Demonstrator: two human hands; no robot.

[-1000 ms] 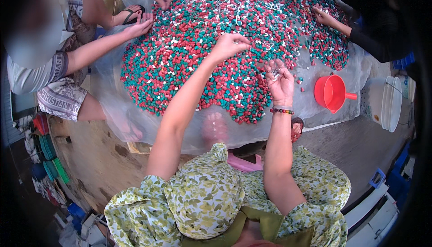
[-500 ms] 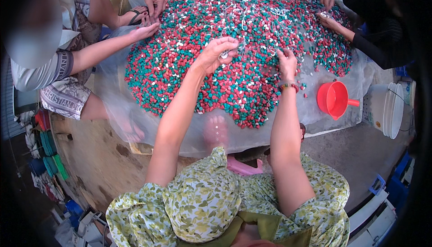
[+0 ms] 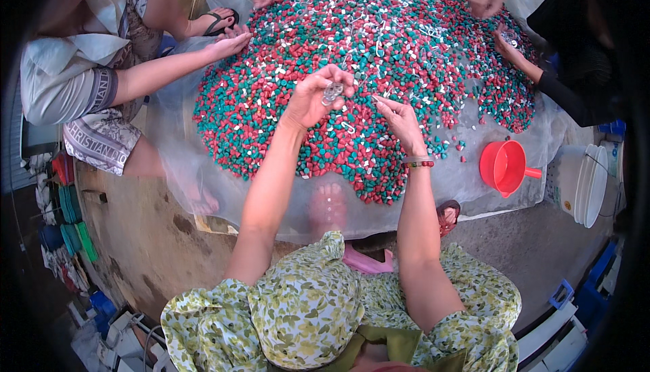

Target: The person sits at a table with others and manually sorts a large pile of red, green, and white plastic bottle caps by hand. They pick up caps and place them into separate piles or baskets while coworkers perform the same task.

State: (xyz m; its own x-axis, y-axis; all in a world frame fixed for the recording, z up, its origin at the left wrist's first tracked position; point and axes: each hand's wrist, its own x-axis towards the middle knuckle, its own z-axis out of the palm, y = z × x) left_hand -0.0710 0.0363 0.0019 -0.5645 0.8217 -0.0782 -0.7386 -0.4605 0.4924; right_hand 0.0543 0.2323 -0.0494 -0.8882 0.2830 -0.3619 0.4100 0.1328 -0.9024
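A wide heap of small red, green and white cone-shaped pieces [image 3: 264, 128] covers the plastic sheet in front of me. Over its near part, my left hand [image 3: 313, 101] curls its fingers around a small bunch of clear or silvery wire-like loops [image 3: 332, 93]. My right hand [image 3: 402, 125], with a bracelet at the wrist, pinches a small pale piece [image 3: 379, 99] between thumb and fingertips; its exact kind is too small to make out. Several pale elongated loops [image 3: 429, 31] lie scattered on the heap.
Beyond the heap's right edge stands a red dipper [image 3: 502, 169] with a handle. White buckets [image 3: 586, 186] are farther right. One person's hand [image 3: 230, 44] is at the heap's left side, another's hand [image 3: 509, 48] at the right. A pink stool [image 3: 367, 261] shows below me.
My right hand has moved left and slightly nearer, closer to my left hand, now pinching a pale piece. The left hand has turned, showing its loops more clearly. The whole view has shifted slightly.
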